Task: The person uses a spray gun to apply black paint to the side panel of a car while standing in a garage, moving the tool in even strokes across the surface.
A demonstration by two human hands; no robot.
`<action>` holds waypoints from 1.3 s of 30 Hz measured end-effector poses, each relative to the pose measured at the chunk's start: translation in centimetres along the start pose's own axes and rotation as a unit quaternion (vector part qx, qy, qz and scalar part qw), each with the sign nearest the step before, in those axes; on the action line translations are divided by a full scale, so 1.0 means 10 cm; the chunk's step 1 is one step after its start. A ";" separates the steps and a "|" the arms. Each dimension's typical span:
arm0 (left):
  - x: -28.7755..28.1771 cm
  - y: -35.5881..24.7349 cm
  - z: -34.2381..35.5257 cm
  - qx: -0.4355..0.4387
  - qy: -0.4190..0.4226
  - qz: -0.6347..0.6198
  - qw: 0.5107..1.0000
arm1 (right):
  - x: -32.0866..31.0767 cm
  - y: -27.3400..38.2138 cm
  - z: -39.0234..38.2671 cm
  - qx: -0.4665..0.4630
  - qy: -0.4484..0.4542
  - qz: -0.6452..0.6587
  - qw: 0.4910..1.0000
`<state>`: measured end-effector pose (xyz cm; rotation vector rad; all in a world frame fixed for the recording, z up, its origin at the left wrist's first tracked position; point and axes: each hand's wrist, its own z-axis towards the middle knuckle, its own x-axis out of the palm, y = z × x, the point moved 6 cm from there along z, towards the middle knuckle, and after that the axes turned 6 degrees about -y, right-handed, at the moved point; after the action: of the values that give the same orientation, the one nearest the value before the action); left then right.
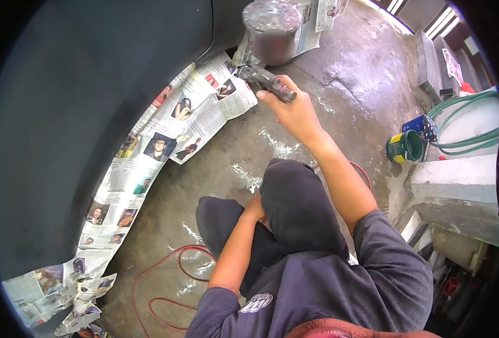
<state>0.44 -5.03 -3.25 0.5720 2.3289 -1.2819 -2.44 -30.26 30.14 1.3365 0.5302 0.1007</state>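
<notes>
My right hand (297, 110) is wrapped round a dark, paint-stained spray gun (266, 82), with its front end toward a large dark grey panel (52, 124). Just beyond the gun is a rounded container (271, 18), silvery and speckled, with a blurred reddish-brown round end; I cannot tell whether it is joined to the gun. Newspaper sheets (173, 121) run along the panel's lower edge, near the gun. My left hand (255, 208) is down between my bent knees, its fingers mostly hidden by my trouser leg.
A red hose (148, 270) loops across the wet-patched concrete floor (339, 101). To the right stand a green bucket (404, 147), a blue box (420, 128) and a coiled green hose (464, 121) by a pale concrete ledge (455, 177). Crumpled newspaper (83, 304) lies at lower left.
</notes>
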 end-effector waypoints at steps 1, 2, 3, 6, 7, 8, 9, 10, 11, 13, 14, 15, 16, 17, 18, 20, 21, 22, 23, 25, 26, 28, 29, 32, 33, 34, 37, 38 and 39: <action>-0.05 -0.07 -0.04 0.010 -0.011 -0.011 1.000 | -0.02 0.03 -0.01 -0.030 -0.015 -0.022 0.999; -0.10 -0.14 -0.05 0.020 -0.022 -0.023 0.999 | -0.06 0.06 -0.02 -0.059 -0.031 -0.044 0.997; -0.12 -0.11 -0.09 0.026 -0.017 -0.010 0.999 | -0.08 0.13 -0.05 -0.092 -0.058 -0.048 0.993; -0.11 0.06 -0.13 0.024 -0.022 0.026 0.999 | -0.22 0.36 -0.18 -0.175 -0.132 -0.048 0.974; -0.05 0.31 -0.14 0.002 -0.047 0.036 0.998 | -0.18 0.49 -0.22 -0.187 -0.135 -0.037 0.972; -0.03 0.48 -0.15 -0.020 -0.068 0.047 0.996 | -0.14 0.55 -0.24 -0.194 -0.140 -0.025 0.971; 0.00 0.33 -0.14 -0.011 -0.059 0.031 0.998 | -0.24 0.48 -0.26 -0.192 -0.158 -0.033 0.968; -0.03 0.09 -0.17 -0.004 -0.043 0.019 0.999 | -0.35 0.32 -0.26 -0.161 -0.165 -0.019 0.973; -0.12 -0.03 -0.21 -0.004 -0.041 0.008 0.999 | -0.34 0.23 -0.24 -0.121 -0.145 0.006 0.982; -0.14 -0.10 -0.21 0.004 -0.024 0.026 0.999 | -0.34 0.24 -0.20 -0.053 -0.104 0.051 0.992; -0.15 -0.14 -0.21 0.008 -0.015 0.035 0.999 | -0.35 0.23 -0.17 -0.019 -0.082 0.060 0.995; -0.17 -0.15 -0.22 0.008 -0.016 0.037 0.999 | -0.35 0.20 -0.13 0.015 -0.059 0.073 0.996; -0.19 -0.16 -0.22 0.007 -0.016 0.040 0.999 | -0.34 0.15 -0.10 0.049 -0.035 0.085 0.995; -0.21 -0.17 -0.22 0.007 -0.015 0.042 0.999 | -0.39 0.15 -0.06 0.018 -0.057 0.041 0.997; -0.19 -0.15 -0.20 -0.008 -0.016 0.046 0.999 | -0.46 0.15 -0.02 -0.013 -0.081 -0.005 0.997; -0.17 -0.11 -0.20 -0.037 -0.018 0.054 0.998 | -0.63 0.17 0.03 -0.088 -0.130 -0.066 0.985; -0.17 -0.11 -0.20 -0.028 -0.029 0.042 0.998 | -0.70 0.17 0.05 -0.132 -0.153 -0.080 0.976; -0.17 -0.11 -0.21 -0.019 -0.040 0.031 0.999 | -0.77 0.17 0.06 -0.176 -0.175 -0.094 0.964; -0.18 -0.10 -0.22 -0.010 -0.051 0.019 0.998 | -0.82 0.16 0.08 -0.204 -0.186 -0.094 0.957; -0.18 -0.09 -0.24 -0.012 -0.049 0.025 0.998 | -0.91 0.11 0.09 -0.259 -0.208 -0.094 0.939; -0.17 -0.09 -0.25 -0.013 -0.048 0.027 0.998 | -0.92 0.07 0.10 -0.269 -0.206 -0.097 0.936; -0.16 -0.04 -0.25 -0.030 -0.048 0.022 0.998 | -0.89 0.00 0.12 -0.293 -0.203 -0.098 0.929; -0.15 -0.01 -0.25 -0.040 -0.048 0.020 0.998 | -0.84 -0.05 0.13 -0.293 -0.192 -0.115 0.930; -0.15 -0.01 -0.23 -0.042 -0.053 0.027 0.997 | -0.66 -0.32 0.17 -0.305 -0.151 -0.167 0.925; -0.15 -0.02 -0.22 -0.041 -0.056 0.021 0.997 | -0.61 -0.42 0.19 -0.310 -0.136 -0.177 0.924; -0.15 -0.01 -0.23 -0.043 -0.059 0.016 0.997 | -0.53 -0.52 0.20 -0.316 -0.120 -0.185 0.923; -0.15 -0.01 -0.26 -0.041 -0.069 0.019 0.997 | -0.33 -0.85 0.23 -0.329 -0.074 -0.219 0.916; -0.14 -0.01 -0.27 -0.040 -0.072 0.023 0.996 | -0.29 -0.95 0.24 -0.322 -0.058 -0.230 0.917; -0.15 -0.01 -0.28 -0.045 -0.067 0.020 0.997 | -0.23 -1.00 0.24 -0.317 -0.040 -0.238 0.917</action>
<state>1.22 -2.92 -1.04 0.4857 2.2411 -1.1542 -5.73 -35.74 21.77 0.5518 0.6693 -0.1736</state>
